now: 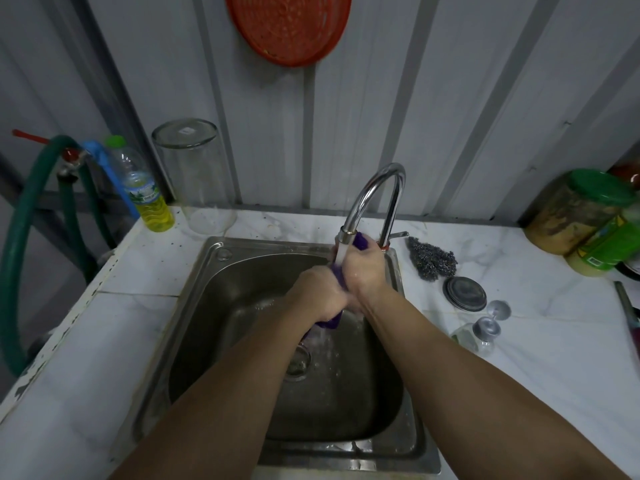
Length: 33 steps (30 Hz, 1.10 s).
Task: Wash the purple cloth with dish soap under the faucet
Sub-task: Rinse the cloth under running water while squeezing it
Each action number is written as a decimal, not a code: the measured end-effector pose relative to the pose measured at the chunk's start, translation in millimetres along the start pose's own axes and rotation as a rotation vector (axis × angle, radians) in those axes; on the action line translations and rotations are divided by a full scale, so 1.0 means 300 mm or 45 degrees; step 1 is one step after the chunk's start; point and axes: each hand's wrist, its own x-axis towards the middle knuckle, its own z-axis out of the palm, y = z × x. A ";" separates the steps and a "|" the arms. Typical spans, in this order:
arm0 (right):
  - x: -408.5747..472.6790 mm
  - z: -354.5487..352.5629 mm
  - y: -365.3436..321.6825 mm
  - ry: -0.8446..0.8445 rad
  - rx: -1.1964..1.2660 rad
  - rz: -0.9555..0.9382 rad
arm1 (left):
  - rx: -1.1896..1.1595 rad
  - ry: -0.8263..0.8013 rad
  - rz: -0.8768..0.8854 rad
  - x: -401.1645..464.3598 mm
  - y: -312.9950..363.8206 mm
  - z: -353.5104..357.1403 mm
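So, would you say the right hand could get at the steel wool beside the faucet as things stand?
Probably yes, once it lets go: the right hand grips the purple cloth under the faucet, and the steel wool lies on the counter just to its right, with nothing between them.

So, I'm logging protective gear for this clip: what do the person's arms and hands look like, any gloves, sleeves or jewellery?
Both forearms are bare right to the bottom of the picture: no sleeves show. The left hand and right hand wear no gloves. No watch, bracelet or ring can be seen, though the fingers are partly hidden. The hands look wet.
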 end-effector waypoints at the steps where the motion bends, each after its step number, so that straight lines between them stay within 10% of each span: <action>1: 0.000 0.001 -0.001 0.020 -0.043 0.018 | 0.008 -0.002 -0.009 -0.005 -0.004 0.005; 9: 0.001 -0.015 -0.010 0.107 0.280 0.273 | -0.348 -0.101 -0.047 -0.022 -0.079 -0.014; 17: -0.027 -0.063 -0.020 0.069 0.709 0.218 | -1.627 -0.527 -0.477 -0.029 -0.175 0.037; 21: -0.076 -0.046 0.031 0.078 0.635 0.198 | -2.044 -0.180 -0.553 0.000 -0.086 0.037; 26: -0.122 -0.024 0.075 0.190 0.825 0.328 | -1.880 0.384 -0.748 0.031 -0.019 0.029; 33: -0.122 0.020 0.042 0.318 0.944 0.516 | -1.890 0.560 -0.772 0.045 0.006 0.033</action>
